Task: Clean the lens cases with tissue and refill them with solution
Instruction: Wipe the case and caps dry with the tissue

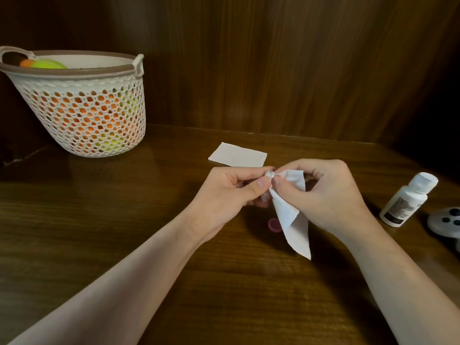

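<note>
My left hand point(232, 189) grips a small clear lens case point(269, 174), mostly hidden by the fingers. My right hand point(326, 192) pinches a white tissue point(290, 215) and presses its tip into the top of the case. The rest of the tissue hangs down over the table. A small pink cap point(274, 224) lies on the wooden table point(149, 220) just below my hands, partly behind the tissue. A white solution bottle point(408, 201) with a closed white cap stands at the right.
A folded white tissue point(237, 154) lies flat behind my hands. A white perforated basket point(82, 103) with orange and green items stands at the back left. A grey controller-like object point(445, 221) lies at the right edge. Dark wooden walls enclose the back.
</note>
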The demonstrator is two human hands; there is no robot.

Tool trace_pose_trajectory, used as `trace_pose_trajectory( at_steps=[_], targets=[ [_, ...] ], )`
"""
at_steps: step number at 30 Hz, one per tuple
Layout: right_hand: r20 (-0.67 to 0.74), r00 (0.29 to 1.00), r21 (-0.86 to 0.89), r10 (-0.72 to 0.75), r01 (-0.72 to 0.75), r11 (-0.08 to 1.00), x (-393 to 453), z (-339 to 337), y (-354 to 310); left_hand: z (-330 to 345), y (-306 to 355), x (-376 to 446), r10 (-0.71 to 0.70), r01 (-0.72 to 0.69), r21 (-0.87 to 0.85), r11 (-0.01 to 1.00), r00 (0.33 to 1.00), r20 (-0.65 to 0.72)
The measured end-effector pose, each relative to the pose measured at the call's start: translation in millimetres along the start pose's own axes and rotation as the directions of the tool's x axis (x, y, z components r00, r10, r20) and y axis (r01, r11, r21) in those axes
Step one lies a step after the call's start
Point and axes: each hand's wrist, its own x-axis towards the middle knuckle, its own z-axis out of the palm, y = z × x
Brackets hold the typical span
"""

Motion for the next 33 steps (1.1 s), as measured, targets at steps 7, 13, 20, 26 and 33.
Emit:
trace_pose_trajectory(
  at_steps=[7,13,20,26,33],
  targets=[
    [-0.082,0.997,0.026,0.002,0.0,1.0,-1.5,5.6,-0.6,3.0,1.2,1.9,0.009,-0.009,-0.007,1.0,1.0,0.005],
    [-0.029,1.0,0.008,-0.007,0.007,1.0,-0.3,1.6,-4.1,-0.2,3.1,0.5,0.006,-0.007,-0.011,1.0,1.0,-0.011],
    [-0.104,0.994,0.07,-0.039,0.047,0.996,-3.2,1.7,-4.3,5.0,5.4,0.9,0.01,-0.009,-0.033,0.999,1.0,0.022],
    [-0.044,0.998,0.011,-0.037,0.038,0.999,0.1,-1.3,-5.4,2.1,6.8,-0.8,-0.023,0.023,-0.021,1.0,1.0,-0.001],
    [-0.089,0.992,0.033,-0.09,0.094,0.995,-2.5,4.1,-6.6,3.6,9.3,-0.3,-0.024,0.023,-0.004,1.0,1.0,-0.007]
  ],
)
